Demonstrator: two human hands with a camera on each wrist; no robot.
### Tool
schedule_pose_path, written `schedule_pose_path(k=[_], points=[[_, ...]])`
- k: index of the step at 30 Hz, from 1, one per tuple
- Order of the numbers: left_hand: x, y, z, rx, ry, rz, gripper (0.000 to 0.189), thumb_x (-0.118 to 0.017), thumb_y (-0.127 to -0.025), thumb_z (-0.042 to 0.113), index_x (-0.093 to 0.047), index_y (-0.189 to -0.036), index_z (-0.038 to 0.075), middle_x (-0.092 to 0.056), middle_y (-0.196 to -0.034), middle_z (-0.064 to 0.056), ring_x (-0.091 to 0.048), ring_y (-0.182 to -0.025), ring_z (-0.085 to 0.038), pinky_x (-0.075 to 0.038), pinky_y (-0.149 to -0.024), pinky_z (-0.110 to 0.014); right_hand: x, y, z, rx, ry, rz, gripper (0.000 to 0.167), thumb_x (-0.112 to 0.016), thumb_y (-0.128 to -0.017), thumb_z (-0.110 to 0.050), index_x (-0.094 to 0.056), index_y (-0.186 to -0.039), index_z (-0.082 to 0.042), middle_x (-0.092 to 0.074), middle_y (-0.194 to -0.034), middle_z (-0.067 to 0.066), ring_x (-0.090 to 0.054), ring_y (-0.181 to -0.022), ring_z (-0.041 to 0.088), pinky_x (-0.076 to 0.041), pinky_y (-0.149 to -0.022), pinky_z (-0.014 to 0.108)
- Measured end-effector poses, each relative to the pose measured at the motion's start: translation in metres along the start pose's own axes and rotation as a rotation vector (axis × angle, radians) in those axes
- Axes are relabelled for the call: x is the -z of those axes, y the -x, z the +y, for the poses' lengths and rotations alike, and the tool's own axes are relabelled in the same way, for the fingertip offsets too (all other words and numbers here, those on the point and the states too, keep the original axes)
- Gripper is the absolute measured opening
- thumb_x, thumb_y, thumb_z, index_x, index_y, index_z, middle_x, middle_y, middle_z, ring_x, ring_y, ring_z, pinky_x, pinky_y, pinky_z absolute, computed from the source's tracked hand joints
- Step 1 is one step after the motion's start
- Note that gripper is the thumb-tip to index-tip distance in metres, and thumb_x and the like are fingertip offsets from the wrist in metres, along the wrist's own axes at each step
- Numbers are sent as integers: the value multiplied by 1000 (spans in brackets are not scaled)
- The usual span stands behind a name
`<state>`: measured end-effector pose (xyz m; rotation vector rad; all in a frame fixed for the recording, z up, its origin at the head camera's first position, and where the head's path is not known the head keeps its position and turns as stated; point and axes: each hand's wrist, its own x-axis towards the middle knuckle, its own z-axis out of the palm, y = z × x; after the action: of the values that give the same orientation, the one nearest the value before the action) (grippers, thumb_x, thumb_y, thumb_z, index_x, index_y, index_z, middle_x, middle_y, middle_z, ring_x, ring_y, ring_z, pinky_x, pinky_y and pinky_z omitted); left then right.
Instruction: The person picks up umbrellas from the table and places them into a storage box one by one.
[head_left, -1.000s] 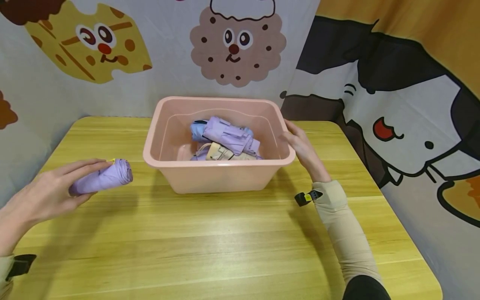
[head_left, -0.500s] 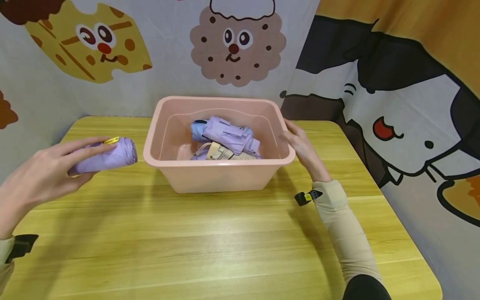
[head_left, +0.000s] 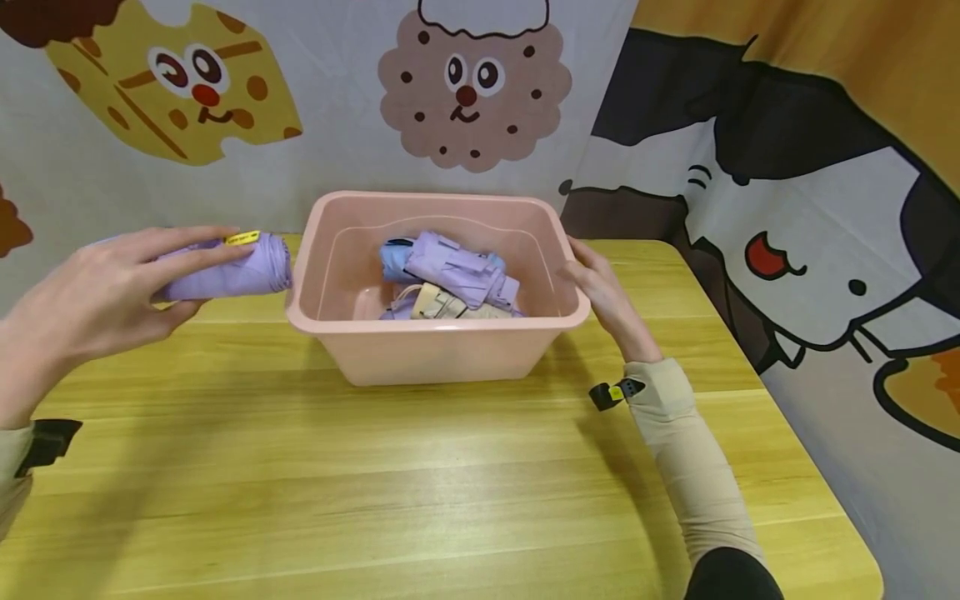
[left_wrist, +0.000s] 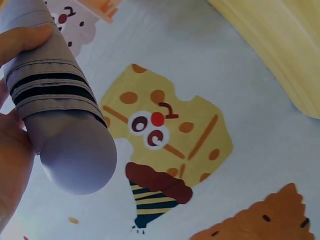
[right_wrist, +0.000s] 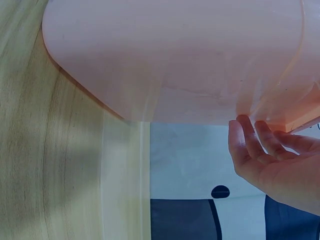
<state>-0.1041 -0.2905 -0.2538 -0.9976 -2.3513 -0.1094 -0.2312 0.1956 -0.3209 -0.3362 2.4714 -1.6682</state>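
A lilac folding umbrella (head_left: 232,271), rolled up and with a yellow tag, is gripped by my left hand (head_left: 112,287) in the head view. Its rolled end overlaps the left rim of a pink plastic tub (head_left: 427,354); whether they touch, I cannot tell. The left wrist view shows the umbrella's rounded handle (left_wrist: 80,157) and my thumb across the cloth. My right hand (head_left: 603,292) holds the tub's right rim, with fingertips (right_wrist: 242,120) against the outer wall. Inside the tub lie another lilac folding umbrella (head_left: 457,271), a blue one (head_left: 395,260) and a cream one (head_left: 438,304).
The tub stands toward the back of a wooden table (head_left: 450,483). Behind it hangs a cloth (head_left: 337,108) printed with cartoon food, and another cartoon print covers the right side. A bit of lilac cloth (head_left: 397,310) shows at the tub's bottom.
My left hand has risen and shifted slightly right with the lilac umbrella, bringing its end up to the tub's left rim. My right hand and the tub have stayed put.
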Motion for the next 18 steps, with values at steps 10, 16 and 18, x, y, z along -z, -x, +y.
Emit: schedule_pose_path(k=[10, 16, 18], points=[[-2, -34, -3, -61, 78, -48, 50, -30, -97, 44, -53, -137, 24, -56, -132, -13, -53, -111, -39, -47, -80, -57, 0, 0, -1, 0, -5, -3, 62, -47, -92, -16, -27, -151, -10, -32, -154, 14, -37, -137, 32, -33, -113, 50], [-5, -56, 1, -80, 93, -85, 64, -71, -79, 14, -51, -138, 29, -55, -134, -14, -52, -113, -39, -47, -84, -59, 0, 1, -3, -11, -9, -3, 63, -47, -92, -15, -25, -151, -9, -31, -154, 15, -37, -137, 33, -32, -114, 50], [-7, -64, 2, -90, 94, -99, 87, -78, -62, -3, -50, -138, 28, -54, -135, -14, -52, -113, -39, -48, -83, -58, 0, 1, -3, -11, -5, -4, 63, -47, -92, -15, -25, -151, -9, -31, -154, 15, -37, -137, 33, -33, -113, 50]])
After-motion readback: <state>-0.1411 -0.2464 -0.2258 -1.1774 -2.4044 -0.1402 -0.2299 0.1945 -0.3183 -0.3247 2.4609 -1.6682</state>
